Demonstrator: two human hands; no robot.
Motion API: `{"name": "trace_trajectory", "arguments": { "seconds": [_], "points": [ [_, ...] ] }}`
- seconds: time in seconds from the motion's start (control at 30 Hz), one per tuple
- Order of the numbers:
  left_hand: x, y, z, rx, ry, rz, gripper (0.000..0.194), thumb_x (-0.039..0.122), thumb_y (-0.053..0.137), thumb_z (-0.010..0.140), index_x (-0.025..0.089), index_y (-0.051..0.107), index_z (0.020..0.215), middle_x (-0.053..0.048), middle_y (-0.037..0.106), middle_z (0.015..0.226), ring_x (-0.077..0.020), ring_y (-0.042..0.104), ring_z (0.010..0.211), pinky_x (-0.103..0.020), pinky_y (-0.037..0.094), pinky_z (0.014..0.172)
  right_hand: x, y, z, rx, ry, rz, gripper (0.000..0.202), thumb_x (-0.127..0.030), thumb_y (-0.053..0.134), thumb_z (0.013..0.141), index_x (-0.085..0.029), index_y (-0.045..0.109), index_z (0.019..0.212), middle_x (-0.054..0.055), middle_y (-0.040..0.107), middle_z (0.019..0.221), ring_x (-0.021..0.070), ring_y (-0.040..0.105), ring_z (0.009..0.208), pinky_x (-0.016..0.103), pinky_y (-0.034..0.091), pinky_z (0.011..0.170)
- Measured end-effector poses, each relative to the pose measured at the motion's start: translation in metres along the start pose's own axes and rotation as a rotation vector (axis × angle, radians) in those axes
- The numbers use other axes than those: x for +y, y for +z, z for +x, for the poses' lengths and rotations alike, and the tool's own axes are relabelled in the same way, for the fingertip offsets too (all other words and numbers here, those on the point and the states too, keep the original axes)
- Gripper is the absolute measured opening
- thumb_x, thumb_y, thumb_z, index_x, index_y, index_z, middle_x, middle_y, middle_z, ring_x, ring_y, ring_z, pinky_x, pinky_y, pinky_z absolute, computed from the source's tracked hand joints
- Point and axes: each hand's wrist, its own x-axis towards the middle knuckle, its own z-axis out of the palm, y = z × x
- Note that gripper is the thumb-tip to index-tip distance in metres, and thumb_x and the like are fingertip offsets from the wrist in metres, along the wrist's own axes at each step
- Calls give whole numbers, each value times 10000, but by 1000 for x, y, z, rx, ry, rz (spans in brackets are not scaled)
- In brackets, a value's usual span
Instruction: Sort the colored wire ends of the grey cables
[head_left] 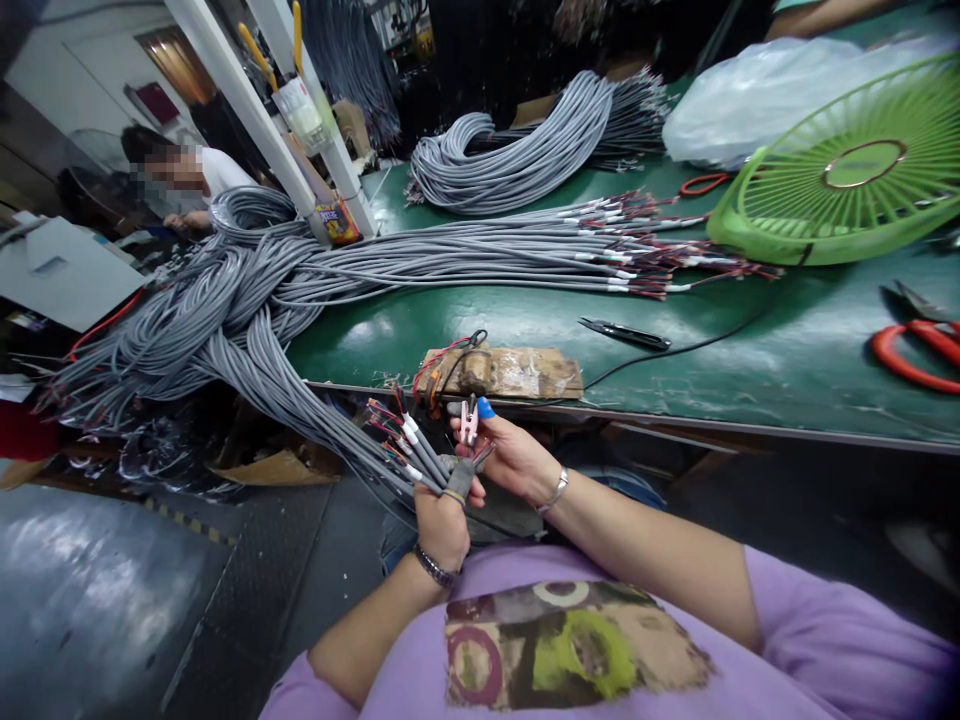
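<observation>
Near the bench's front edge, my left hand [444,515] is closed around several grey cables [424,450] whose stripped ends show thin coloured wires. Its thumb or finger wears a grey covering. Close beside it, my right hand [514,455] has a blue cover on one fingertip and pinches a small pink clip-like piece [469,422] by the wire ends. Just beyond the hands, a wooden block [536,373] with red and black leads lies on the green bench [405,335]. Fine contact between fingers and wires is too small to make out.
Long grey cable bundles [450,255] stretch across the bench, with a coil [517,150] behind. Black snips [624,333], red-handled scissors [919,355], a green fan [855,165] and a plastic bag [757,100] lie right. A person [184,175] sits far left beyond a white post [300,110].
</observation>
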Motion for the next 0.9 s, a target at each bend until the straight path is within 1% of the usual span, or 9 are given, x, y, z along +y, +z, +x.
{"name": "trace_trajectory", "arguments": {
  "seconds": [0.17, 0.37, 0.47, 0.53, 0.6, 0.67, 0.8, 0.83, 0.9],
  "points": [
    [-1, -3, -2, -22, -3, 27, 362, 404, 672, 753, 152, 586, 508, 3, 564, 477, -87, 497, 450, -184, 411, 437, 1, 1, -1, 68, 41, -2, 341, -477, 574, 870, -158, 666, 792, 19, 662, 629, 106, 566, 516, 224, 470, 529],
    [4, -8, -8, -15, 12, 34, 331, 437, 679, 743, 161, 589, 585, 12, 578, 512, -90, 503, 447, -199, 411, 446, -2, 1, -6, -16, 60, -18, 436, -578, 483, 878, -175, 651, 870, 46, 683, 781, 112, 570, 573, 241, 470, 559],
    [6, -11, -12, -11, 18, 12, 299, 412, 688, 740, 166, 584, 606, 28, 576, 512, -85, 501, 442, -199, 408, 449, -6, 1, -6, -26, 64, -70, 363, -496, 502, 899, -168, 655, 885, 50, 683, 808, 107, 560, 586, 234, 469, 565],
    [6, -12, -13, 4, 19, -6, 273, 398, 688, 742, 169, 590, 631, 35, 574, 513, -83, 499, 440, -197, 403, 443, -8, 1, -5, -9, 37, -108, 274, -405, 534, 901, -165, 663, 862, 47, 681, 794, 106, 556, 593, 226, 466, 564],
    [6, -12, -12, 19, 25, -20, 257, 392, 683, 747, 167, 602, 652, 32, 584, 527, -83, 504, 448, -194, 402, 440, -7, 0, -5, -4, 4, -154, 237, -372, 560, 886, -166, 668, 841, 49, 678, 775, 115, 557, 605, 230, 462, 564],
    [6, -11, -11, 23, 34, -27, 258, 389, 680, 749, 162, 610, 648, 26, 588, 535, -84, 510, 457, -193, 405, 442, -5, -2, -5, 7, -67, -234, 273, -420, 589, 857, -162, 667, 815, 52, 671, 749, 127, 552, 612, 241, 455, 568],
    [8, -7, -6, 36, 34, -17, 298, 398, 679, 741, 154, 601, 589, 18, 574, 508, -84, 509, 451, -190, 402, 440, 0, -7, -6, 79, -333, -511, 407, -559, 617, 790, -160, 657, 722, 35, 644, 682, 127, 508, 608, 246, 425, 581],
    [8, -6, -5, 38, 30, -15, 308, 400, 677, 742, 153, 598, 576, 16, 573, 504, -84, 509, 451, -189, 401, 439, 1, -8, -6, 77, -342, -528, 422, -577, 616, 782, -162, 659, 721, 33, 642, 677, 127, 504, 609, 247, 423, 584],
    [9, -5, -3, 34, 23, -15, 316, 394, 674, 745, 151, 594, 560, 13, 572, 504, -83, 510, 454, -185, 403, 442, 0, -7, -5, 50, -252, -442, 425, -584, 623, 774, -162, 667, 746, 34, 641, 671, 125, 506, 597, 251, 429, 578]
  ]
}}
